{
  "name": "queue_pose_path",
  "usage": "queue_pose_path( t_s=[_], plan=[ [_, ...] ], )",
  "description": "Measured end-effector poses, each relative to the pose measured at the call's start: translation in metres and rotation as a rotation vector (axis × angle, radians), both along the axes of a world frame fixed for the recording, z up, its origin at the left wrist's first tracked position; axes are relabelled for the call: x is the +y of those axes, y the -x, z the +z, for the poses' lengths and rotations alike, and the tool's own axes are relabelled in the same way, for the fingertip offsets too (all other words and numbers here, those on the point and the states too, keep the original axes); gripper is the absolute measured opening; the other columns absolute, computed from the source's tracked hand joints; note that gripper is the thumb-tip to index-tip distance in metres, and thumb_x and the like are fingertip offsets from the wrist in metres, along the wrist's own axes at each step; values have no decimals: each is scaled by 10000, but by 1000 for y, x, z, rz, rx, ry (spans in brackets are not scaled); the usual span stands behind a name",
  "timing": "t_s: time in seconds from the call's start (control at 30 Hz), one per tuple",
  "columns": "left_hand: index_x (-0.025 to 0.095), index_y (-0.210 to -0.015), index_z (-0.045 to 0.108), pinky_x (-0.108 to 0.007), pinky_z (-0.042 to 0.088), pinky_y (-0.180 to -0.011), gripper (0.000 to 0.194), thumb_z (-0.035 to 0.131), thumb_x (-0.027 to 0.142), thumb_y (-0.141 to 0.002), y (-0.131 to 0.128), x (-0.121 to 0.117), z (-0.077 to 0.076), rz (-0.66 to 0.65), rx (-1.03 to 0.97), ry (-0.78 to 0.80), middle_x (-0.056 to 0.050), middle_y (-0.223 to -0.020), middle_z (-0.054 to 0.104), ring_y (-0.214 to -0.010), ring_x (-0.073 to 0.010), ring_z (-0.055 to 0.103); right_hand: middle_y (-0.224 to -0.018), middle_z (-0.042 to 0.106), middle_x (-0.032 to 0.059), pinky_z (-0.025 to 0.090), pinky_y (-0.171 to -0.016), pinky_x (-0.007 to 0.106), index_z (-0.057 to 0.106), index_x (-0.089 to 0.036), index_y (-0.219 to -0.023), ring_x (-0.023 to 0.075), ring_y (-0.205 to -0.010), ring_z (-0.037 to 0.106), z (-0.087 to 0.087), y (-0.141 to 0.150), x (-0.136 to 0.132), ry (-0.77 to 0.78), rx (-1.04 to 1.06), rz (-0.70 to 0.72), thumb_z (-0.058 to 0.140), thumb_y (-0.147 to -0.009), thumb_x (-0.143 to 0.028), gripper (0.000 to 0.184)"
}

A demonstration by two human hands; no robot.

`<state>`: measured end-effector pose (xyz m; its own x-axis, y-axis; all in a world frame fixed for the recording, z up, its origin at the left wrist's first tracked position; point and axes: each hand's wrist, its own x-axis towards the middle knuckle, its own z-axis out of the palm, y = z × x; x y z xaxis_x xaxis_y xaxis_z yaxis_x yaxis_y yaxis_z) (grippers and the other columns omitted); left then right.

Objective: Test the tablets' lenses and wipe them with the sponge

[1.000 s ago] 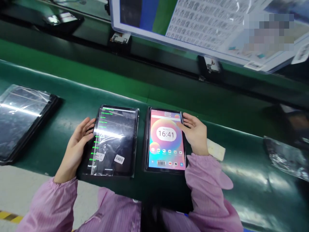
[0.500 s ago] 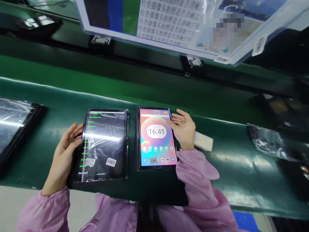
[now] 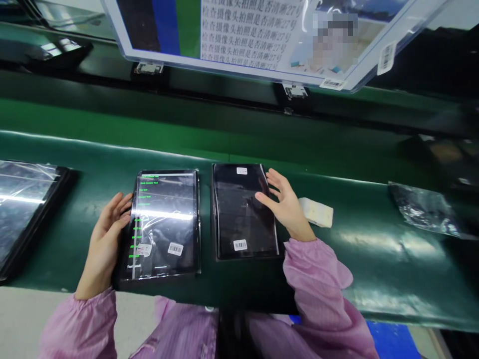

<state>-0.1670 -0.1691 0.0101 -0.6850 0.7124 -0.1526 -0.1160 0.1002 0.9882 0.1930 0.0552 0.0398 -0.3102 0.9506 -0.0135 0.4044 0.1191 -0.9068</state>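
Observation:
On the green work surface [image 3: 359, 279] lie two tablets side by side. The left tablet [image 3: 164, 224] shows green lines of test text on a black screen under clear film. My left hand [image 3: 107, 237] rests at its left edge, fingers and thumb apart, tips touching the side. The right tablet [image 3: 243, 214] has a dark screen with two barcode labels. My right hand [image 3: 284, 204] lies at its right edge, open, the thumb reaching over the glass and the fingers along the side. Neither tablet is lifted.
A small white block [image 3: 318, 212] sits beside my right wrist. Film-covered dark panels [image 3: 26, 204] lie at far left. A crumpled clear bag [image 3: 422, 207] is at right. Above hangs a sleeved sheet [image 3: 254, 35] with printed text and a picture.
The right tablet's screen has gone from a lit home screen with a clock to dark. My hands stay at the tablets' edges; the view has shifted slightly.

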Motion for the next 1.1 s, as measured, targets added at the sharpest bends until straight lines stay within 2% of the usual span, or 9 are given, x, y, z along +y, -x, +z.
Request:
queue_pose_path(
  t_s=[0.1,0.2,0.3,0.4,0.57,0.83,0.97,1.1],
  plan=[
    [314,-1407,607,-506,242,-1299,604,774,266,-829,0,0,0,17,-13,-14,-36,-1471,604,-1401,-268,513,-1487,550,137,417,-1152,570,493,-274,-1446,333,-1375,520,-5,-5,8,3,44,-20,847,-725,-499,834],
    [289,-1414,604,-513,237,-1296,604,766,242,-833,0,0,0,29,-14,-21,-53,-1471,603,-1389,-264,524,-1370,639,138,470,-1105,562,578,-234,-1365,324,-1237,620,-9,1,13,-97,-9,-82,847,-699,-407,739],
    [284,-1405,610,-532,233,-1293,587,759,227,-840,0,1,0,33,-10,-22,-55,-1466,607,-1389,-268,524,-1290,678,130,496,-1070,556,647,-211,-1266,311,-1137,661,-11,6,17,-173,-59,-125,813,-699,-324,601],
    [277,-1397,617,-544,229,-1292,578,754,214,-839,0,1,-1,32,-9,-26,-57,-1458,613,-1388,-274,526,-1249,695,128,506,-1050,549,648,-200,-1254,309,-1102,669,-12,8,20,-180,-64,-137,837,-659,-285,630],
    [276,-1401,613,-552,230,-1290,581,756,209,-842,-1,2,1,45,-24,-25,-55,-1455,616,-1393,-277,523,-1170,707,130,555,-952,521,612,-184,-1295,295,-1020,679,-10,10,28,-163,-75,-179,871,-637,-332,723],
    [277,-1389,621,-556,222,-1293,563,748,198,-846,-3,2,1,44,-29,-31,-53,-1451,621,-1386,-273,532,-997,740,96,588,-830,467,713,-176,-1071,268,-879,690,-2,16,35,-128,-106,-203,866,-617,-296,494],
    [278,-1392,620,-546,225,-1296,561,745,199,-850,-3,2,2,51,-18,-11,-48,-1451,621,-1391,-270,530,-990,738,99,590,-820,461,679,-183,-1004,260,-852,690,-5,19,35,-121,-96,-238,842,-637,-309,421],
    [291,-1385,624,-541,224,-1299,570,752,199,-837,-5,3,6,64,-33,10,-36,-1450,621,-1412,-271,511,-1034,719,99,585,-868,464,621,-200,-1043,253,-886,686,-6,20,28,-124,-72,-243,813,-677,-347,439]
  ],
)
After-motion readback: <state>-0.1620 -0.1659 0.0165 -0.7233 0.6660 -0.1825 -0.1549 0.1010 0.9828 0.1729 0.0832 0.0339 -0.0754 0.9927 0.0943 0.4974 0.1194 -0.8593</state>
